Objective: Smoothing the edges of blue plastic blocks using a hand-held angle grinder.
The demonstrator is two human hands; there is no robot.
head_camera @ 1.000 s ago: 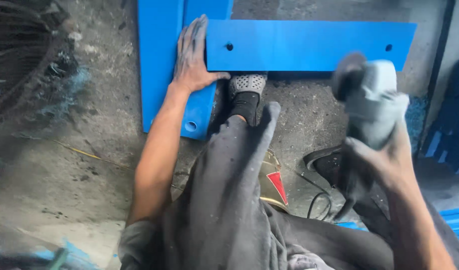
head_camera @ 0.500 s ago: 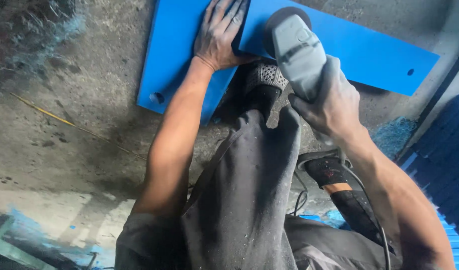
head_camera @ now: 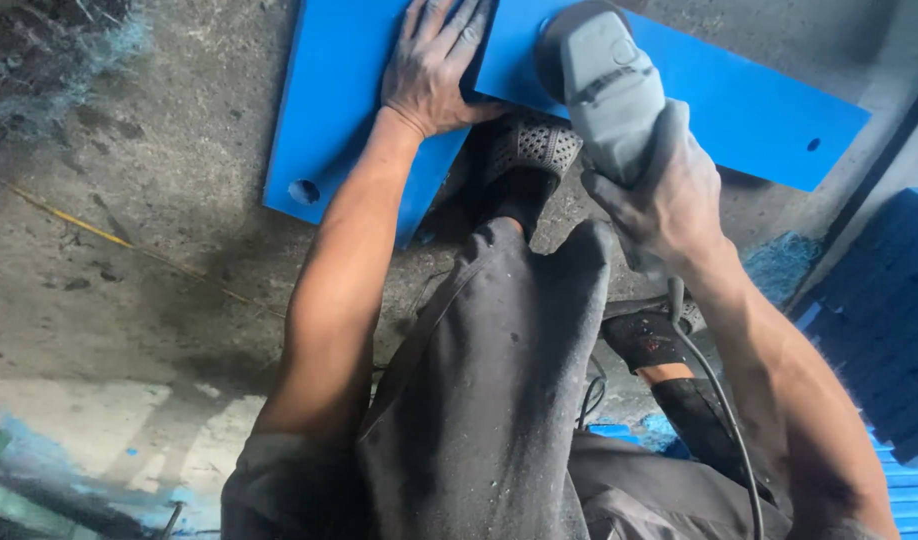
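The grey angle grinder (head_camera: 604,85) sits in the right hand (head_camera: 669,195), fingers wrapped tight round its body, its head on the blue plate (head_camera: 719,95) just beside the left hand (head_camera: 434,65), whose spread fingers press flat. Keeping those fingertips clear of the disc seems wise.

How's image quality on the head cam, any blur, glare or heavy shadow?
Head view: mostly sharp; soft daylight, no glare on the blue plates. Left hand and right hand on the grinder read clearly. Top-left corner and right edge sit in shadow; wide-angle bending at the edges.
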